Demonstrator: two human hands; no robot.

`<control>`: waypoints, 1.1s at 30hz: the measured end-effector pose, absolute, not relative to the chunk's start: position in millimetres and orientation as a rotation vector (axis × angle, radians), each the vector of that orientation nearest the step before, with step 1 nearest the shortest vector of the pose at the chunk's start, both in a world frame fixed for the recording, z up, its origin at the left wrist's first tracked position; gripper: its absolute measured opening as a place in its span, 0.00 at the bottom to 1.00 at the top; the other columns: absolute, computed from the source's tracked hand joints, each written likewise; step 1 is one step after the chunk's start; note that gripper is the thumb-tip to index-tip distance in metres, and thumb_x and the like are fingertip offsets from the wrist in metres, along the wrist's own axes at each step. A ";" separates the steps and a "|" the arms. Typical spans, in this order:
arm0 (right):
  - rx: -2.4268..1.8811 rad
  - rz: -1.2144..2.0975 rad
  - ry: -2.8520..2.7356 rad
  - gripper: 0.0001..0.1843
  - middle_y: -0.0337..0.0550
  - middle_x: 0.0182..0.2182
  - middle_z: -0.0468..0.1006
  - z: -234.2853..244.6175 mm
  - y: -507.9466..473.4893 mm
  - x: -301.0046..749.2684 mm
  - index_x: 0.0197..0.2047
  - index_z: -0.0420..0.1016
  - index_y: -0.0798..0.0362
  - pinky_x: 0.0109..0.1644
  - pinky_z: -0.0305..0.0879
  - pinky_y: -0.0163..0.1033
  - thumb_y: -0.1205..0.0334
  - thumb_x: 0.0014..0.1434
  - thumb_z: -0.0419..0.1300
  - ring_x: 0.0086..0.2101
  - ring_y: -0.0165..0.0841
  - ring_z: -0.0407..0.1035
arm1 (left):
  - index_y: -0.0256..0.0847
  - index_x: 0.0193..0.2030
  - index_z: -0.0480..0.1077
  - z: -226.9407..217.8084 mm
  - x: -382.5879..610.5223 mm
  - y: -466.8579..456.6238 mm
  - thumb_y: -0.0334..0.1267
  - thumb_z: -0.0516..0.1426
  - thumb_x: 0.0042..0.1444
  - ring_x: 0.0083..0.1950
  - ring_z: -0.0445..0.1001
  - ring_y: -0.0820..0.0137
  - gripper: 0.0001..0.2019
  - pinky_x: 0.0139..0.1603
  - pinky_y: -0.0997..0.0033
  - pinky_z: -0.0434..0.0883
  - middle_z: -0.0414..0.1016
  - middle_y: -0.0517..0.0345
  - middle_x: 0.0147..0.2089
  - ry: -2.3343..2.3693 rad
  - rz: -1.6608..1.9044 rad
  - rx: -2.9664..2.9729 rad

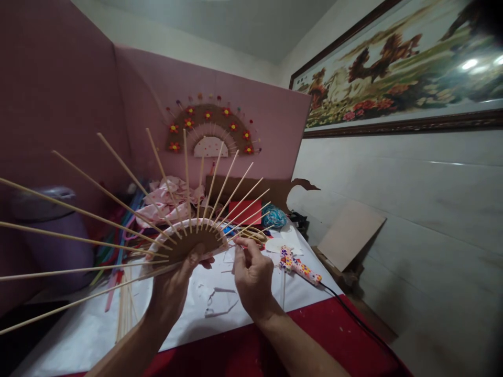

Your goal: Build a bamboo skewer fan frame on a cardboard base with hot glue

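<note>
A half-round cardboard piece (184, 250) with a pale cloth edge is held up above the table. Thin wooden sticks (123, 163) fan out from its curved rim on all sides. My left hand (183, 272) grips it from below, thumb on the brown face. At its right corner, my right hand (253, 264) is closed, with thumb and forefinger pinched together close to the lowest right stick. Whether the fingertips hold that stick or the edge cannot be made out. A flower-patterned glue gun (299, 266) with a black cord lies right of my right hand.
A white sheet (220, 327) and red cloth (314, 335) cover the table. Behind are pink cloth (168, 201), a red card (245, 212) and blue yarn (275, 215). Loose sticks (124, 309) lie left. A decorated fan (208, 116) hangs on the pink board.
</note>
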State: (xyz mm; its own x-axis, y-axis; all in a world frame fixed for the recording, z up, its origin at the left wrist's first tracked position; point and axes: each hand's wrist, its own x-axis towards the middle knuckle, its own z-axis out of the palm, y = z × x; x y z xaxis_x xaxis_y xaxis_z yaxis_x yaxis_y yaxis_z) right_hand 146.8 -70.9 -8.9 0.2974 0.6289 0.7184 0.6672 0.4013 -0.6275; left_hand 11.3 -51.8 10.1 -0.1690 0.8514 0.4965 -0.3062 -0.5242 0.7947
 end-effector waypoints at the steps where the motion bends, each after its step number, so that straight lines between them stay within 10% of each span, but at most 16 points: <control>1: -1.300 -0.109 -1.394 0.12 0.36 0.17 0.72 -8.1 -70.9 147.9 0.41 0.73 0.52 0.25 0.54 0.33 0.59 0.60 0.50 0.19 0.29 0.66 | 0.39 0.29 0.73 10.6 11.8 -52.4 0.36 0.63 0.43 0.26 0.75 0.65 0.06 0.26 0.67 0.72 0.77 0.57 0.27 0.674 1.778 1.263; 33: -1.006 -0.188 -1.536 0.06 0.29 0.14 0.58 -11.9 -83.0 133.4 0.25 0.64 0.54 0.23 0.49 0.31 0.68 0.53 0.56 0.16 0.22 0.53 | 0.38 0.31 0.71 16.7 15.6 -57.9 0.34 0.62 0.46 0.26 0.73 0.72 0.06 0.27 0.72 0.71 0.75 0.63 0.28 0.576 1.712 1.105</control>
State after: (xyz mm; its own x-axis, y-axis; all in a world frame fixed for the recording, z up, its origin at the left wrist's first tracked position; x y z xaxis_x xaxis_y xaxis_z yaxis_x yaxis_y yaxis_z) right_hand 133.4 -83.0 -11.9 0.1062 0.4788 0.8715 0.6751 0.6088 -0.4167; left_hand 15.6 -57.9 16.7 -0.1061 0.9064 0.4088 -0.4753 -0.4073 0.7799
